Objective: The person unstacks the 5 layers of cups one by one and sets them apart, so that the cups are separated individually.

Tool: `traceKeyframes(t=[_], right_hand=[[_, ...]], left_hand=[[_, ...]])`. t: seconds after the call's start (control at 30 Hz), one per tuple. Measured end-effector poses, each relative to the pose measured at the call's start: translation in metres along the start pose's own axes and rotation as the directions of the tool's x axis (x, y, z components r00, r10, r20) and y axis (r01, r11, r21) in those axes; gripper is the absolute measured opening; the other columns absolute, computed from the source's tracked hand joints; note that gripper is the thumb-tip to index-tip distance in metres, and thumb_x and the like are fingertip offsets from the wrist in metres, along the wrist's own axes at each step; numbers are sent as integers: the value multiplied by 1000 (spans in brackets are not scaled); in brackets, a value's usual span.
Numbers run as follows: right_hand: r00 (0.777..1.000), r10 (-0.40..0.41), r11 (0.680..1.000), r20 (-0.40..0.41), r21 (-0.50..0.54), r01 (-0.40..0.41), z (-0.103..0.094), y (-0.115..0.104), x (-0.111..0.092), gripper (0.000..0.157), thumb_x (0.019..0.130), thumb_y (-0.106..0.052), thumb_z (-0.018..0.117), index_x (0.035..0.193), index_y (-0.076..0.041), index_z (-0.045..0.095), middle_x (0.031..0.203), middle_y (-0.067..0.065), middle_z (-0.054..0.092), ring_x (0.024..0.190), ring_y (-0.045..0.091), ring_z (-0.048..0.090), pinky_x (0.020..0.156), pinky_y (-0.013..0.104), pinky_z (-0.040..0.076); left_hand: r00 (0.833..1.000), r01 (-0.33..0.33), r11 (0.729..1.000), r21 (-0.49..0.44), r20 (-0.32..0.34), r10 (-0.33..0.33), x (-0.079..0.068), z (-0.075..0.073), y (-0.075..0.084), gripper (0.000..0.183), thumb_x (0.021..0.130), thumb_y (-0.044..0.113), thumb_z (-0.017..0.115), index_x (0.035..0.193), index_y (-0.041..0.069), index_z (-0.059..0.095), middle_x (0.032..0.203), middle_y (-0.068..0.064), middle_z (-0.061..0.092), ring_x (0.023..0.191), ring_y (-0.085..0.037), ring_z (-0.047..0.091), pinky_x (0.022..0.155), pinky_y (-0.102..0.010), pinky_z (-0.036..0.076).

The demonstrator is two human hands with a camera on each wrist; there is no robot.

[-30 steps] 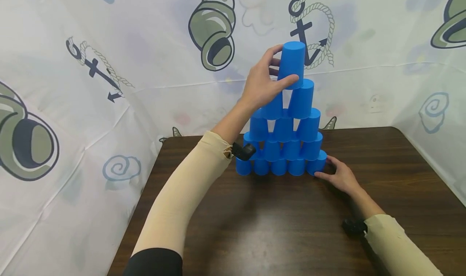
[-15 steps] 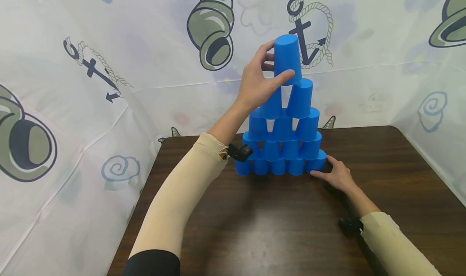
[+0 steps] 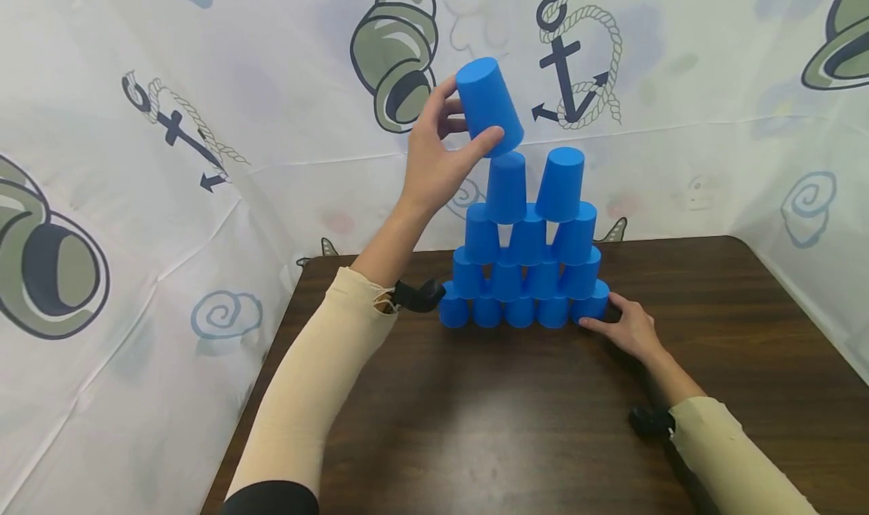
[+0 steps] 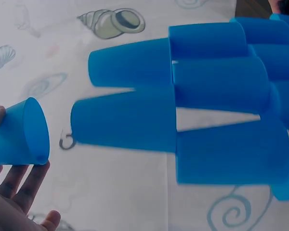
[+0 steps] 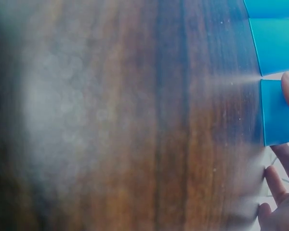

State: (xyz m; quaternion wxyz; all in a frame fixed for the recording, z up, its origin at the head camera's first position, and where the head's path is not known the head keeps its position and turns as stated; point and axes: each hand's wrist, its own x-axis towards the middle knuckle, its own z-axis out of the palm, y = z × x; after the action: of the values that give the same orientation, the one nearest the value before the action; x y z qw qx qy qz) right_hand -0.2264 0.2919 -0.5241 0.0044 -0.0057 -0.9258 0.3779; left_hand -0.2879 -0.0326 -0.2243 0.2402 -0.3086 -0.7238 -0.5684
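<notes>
My left hand (image 3: 433, 160) holds a blue plastic cup (image 3: 490, 108) upside down and tilted, thumb on the near side and fingers behind. It is up above the left cup (image 3: 507, 188) of the stack's two-cup top row. In the left wrist view a gap shows between the held cup (image 4: 12, 139) and the stack. Upside-down blue cups form a stepped pyramid (image 3: 506, 277), each row wider than the one above. At its lower right, my right hand (image 3: 631, 330) grips the end cup (image 3: 592, 302) of the bottom row between thumb and fingers.
The pyramid stands toward the back of a dark wooden table (image 3: 502, 417). A white cloth (image 3: 285, 100) printed with shells and anchors hangs behind and at both sides. A black wrist camera (image 3: 419, 296) on the left arm overlaps the stack's lower left edge.
My left hand has lifted the cup off the top of the pyramid and moved it left, tilting it. Both cups of the row below now show fully. My right hand stays at the bottom cup.
</notes>
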Motion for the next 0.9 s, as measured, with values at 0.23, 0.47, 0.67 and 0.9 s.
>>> traceKeyframes(t=[0.23, 0.47, 0.67, 0.9], right_hand=[[1000, -25, 1000, -8, 4, 25, 1, 1, -1, 88, 87, -51, 70, 146, 5, 37, 142, 34, 42, 131, 55, 34, 100, 75, 16], [999, -33, 999, -3, 12, 34, 0, 2, -1, 89, 86, -52, 70, 146, 5, 37, 142, 33, 42, 131, 55, 34, 100, 75, 16], [1000, -5, 1000, 6, 7, 5, -1, 3, 1, 95, 86, -55, 68, 149, 6, 31, 146, 34, 37, 134, 56, 30, 102, 76, 13], [1000, 0, 1000, 19, 11, -1, 0, 2, 1, 96, 85, -56, 68, 150, 4, 31, 147, 32, 37, 134, 55, 30, 102, 77, 12]], left_hand=[[992, 74, 995, 65, -107, -66, -36, -42, 9, 60, 87, 13, 72, 140, -1, 46, 127, -17, 60, 110, -27, 62, 96, -34, 49], [963, 200, 972, 123, -208, -171, -83, -85, -28, 56, 88, 11, 72, 136, -4, 48, 128, -22, 58, 111, -37, 59, 101, -49, 45], [929, 340, 917, 208, -224, -294, -129, -123, -102, 62, 86, 26, 77, 138, 9, 50, 127, -15, 59, 110, -32, 59, 97, -50, 46], [841, 539, 773, 334, -253, -478, -193, -164, -149, 68, 83, 23, 80, 137, 2, 44, 124, -22, 56, 110, -38, 58, 98, -53, 45]])
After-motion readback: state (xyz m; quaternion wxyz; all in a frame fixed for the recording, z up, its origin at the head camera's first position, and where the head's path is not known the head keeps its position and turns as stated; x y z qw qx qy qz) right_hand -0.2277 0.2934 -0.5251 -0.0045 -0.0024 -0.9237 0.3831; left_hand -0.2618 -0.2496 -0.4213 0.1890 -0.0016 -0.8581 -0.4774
